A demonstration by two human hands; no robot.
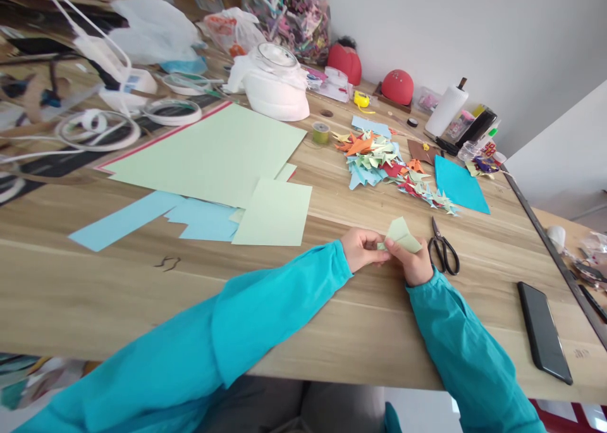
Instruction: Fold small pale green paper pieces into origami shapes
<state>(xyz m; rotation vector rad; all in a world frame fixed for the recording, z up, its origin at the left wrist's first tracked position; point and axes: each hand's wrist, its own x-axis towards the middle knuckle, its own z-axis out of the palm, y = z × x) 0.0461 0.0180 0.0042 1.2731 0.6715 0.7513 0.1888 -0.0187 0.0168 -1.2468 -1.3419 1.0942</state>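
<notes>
Between my two hands is a small piece of folded pale green paper (401, 232), held just above the table. My left hand (363, 248) pinches its left edge, and my right hand (411, 261) grips it from the right with the thumb across the front. The fingertips meet near the lower part of the fold. Close by my right hand lie black-handled scissors (444, 248), blades pointing away from me. Beyond the hands is a heap of folded paper shapes (374, 155) in orange, blue, green and red. A square sheet of pale green paper (275, 212) lies left of my hands.
Large green sheets (208, 148) and blue paper strips (126, 221) cover the left side. A spool (321, 133) stands behind them. At right lie a phone (544, 332) and a turquoise sheet (461, 183). Cables (99, 133), a white-wrapped container (275, 91) and bags crowd the back.
</notes>
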